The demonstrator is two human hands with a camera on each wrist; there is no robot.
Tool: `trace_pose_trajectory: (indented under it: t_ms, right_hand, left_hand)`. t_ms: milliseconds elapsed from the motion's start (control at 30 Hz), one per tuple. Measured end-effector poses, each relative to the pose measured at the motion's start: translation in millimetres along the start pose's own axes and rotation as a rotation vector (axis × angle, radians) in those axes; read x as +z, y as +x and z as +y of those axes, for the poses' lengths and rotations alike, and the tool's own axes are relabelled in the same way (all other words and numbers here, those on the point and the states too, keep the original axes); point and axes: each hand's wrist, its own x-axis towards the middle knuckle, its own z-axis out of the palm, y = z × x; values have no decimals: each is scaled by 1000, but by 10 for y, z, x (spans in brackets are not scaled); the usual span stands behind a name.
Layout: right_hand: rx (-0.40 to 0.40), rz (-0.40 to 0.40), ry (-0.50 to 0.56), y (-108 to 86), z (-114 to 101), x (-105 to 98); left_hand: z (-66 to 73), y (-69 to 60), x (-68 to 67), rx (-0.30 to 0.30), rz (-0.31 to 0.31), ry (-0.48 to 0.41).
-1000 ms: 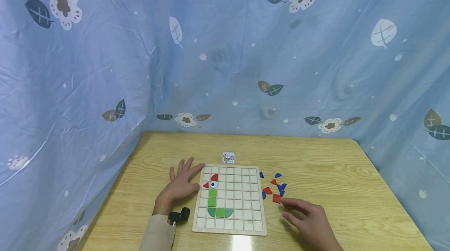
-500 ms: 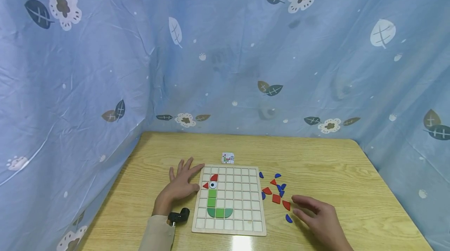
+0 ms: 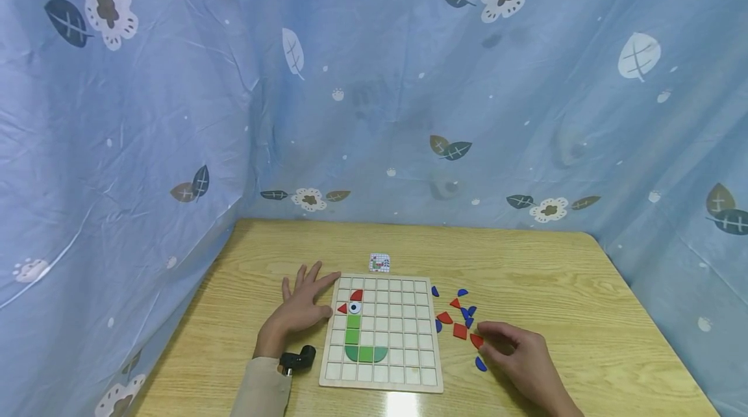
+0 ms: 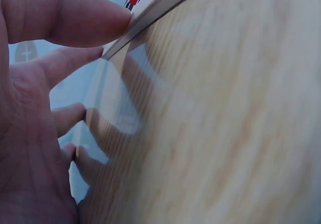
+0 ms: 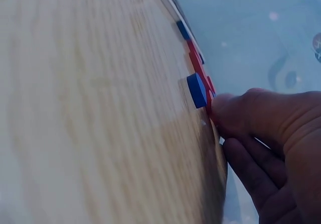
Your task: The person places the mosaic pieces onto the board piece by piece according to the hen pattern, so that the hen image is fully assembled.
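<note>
My left hand [image 3: 302, 306] lies with spread fingers at the left edge of a wooden grid board [image 3: 411, 375]; its thumb [image 4: 95, 18] touches the board's rim. On the board, red, green and teal pieces and a round eye piece [image 3: 354, 307] form a bird-like figure. My right hand [image 3: 520, 355] is right of the board, thumb and index finger apart at a red quarter-circle piece [image 3: 476, 340], which the thumb partly covers. In the right wrist view the thumb [image 5: 228, 111] touches red. A blue half-circle piece [image 3: 480, 364] lies just below, beside a red square piece [image 3: 460, 330].
More loose pieces lie right of the board: a red triangle [image 3: 455, 303], another red quarter-circle [image 3: 445, 317] and several blue half-circles [image 3: 463, 292]. A small picture card [image 3: 379, 263] lies behind the board. Blue curtains [image 3: 374, 112] stand around the wooden table [image 3: 514, 254].
My right hand first drew back right, uncovering the red quarter-circle and the blue half-circle, then came back left to the red quarter-circle. The left hand and the board have not moved.
</note>
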Motion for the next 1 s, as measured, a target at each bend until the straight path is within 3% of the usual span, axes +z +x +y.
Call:
trace_pose_trajectory:
  t_ms: [400, 667, 1000]
  right_hand:
    - [-52, 38, -104, 2, -14, 33]
    - [-12, 29, -35, -10, -67, -4]
    - [-165, 29, 49, 22, -359, 65]
  left_hand:
    - [-1, -7, 0, 0, -1, -5]
    - [2, -8, -6, 1, -5, -2]
    - [10, -10, 1, -5, -3, -4]
